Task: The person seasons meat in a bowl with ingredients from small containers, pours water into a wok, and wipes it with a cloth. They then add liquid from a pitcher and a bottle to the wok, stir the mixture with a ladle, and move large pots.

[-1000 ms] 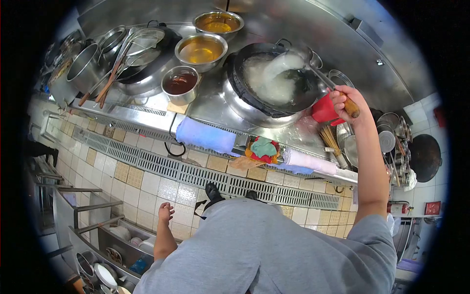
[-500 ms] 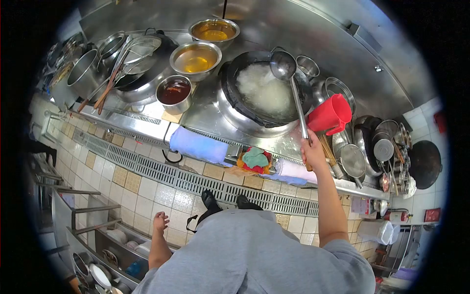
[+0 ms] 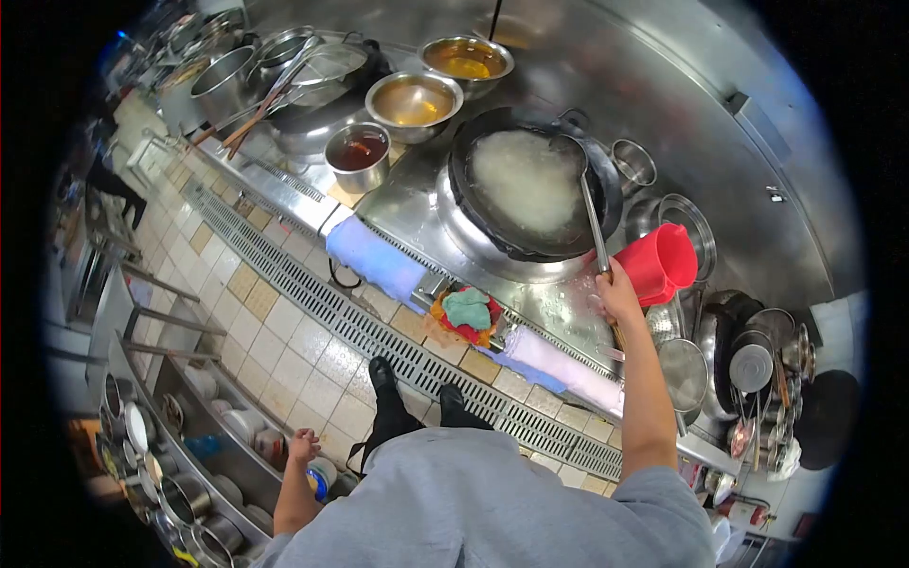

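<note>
My right hand (image 3: pixel 618 292) is wrapped round the handle of a long metal ladle (image 3: pixel 595 220). The ladle's bowl dips at the right side of a large black wok (image 3: pixel 461 194), partly hidden in cloudy, pale liquid (image 3: pixel 525 180). Just right of that hand stands a red plastic jug (image 3: pixel 653 263). My left hand (image 3: pixel 304 445) hangs low by my side, away from the stove, its fingers loosely bent with nothing seen in them.
Two steel bowls of yellow liquid (image 3: pixel 414 102) (image 3: pixel 467 62) and a pot of dark red liquid (image 3: pixel 358 156) stand left of the wok. Folded cloths (image 3: pixel 374 265) line the front edge. A floor grate (image 3: pixel 312 303) runs below; shelves of pans (image 3: pixel 185 497) stand behind left.
The ladle's bowl has gone from above the wok's far rim down into the liquid at its right side. The view has turned, and my left hand hangs lower.
</note>
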Tool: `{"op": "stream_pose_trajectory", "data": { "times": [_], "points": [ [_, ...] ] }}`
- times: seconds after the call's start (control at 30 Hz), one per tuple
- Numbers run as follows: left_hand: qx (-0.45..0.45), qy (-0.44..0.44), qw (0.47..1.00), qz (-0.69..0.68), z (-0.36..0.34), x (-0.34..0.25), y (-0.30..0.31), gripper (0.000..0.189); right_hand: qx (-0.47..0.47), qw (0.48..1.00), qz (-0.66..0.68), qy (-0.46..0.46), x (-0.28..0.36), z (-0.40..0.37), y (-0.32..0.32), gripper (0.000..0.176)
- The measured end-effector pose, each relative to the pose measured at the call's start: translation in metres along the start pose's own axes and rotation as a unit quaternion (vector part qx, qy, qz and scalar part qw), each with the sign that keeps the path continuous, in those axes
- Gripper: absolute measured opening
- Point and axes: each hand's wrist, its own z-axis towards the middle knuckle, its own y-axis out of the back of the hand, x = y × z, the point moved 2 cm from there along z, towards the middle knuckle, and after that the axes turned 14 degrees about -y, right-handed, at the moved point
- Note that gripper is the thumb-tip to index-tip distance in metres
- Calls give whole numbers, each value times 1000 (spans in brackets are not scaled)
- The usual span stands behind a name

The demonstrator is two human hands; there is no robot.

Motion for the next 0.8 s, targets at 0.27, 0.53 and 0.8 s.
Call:
{"op": "stream_pose_trajectory", "data": {
  "times": [0.27,0.53,0.8],
  "points": [
    [-32,60,996,-56,-105,66,-43,22,303,828,407,-239,22,-77,-8,19],
    [-47,25,987,-149,-120,129,-48,31,470,533,629,-315,69,-112,3,16],
    [-42,7,992,-119,-107,145,-51,34,405,605,620,-292,126,-123,38,11]
  ]
}}
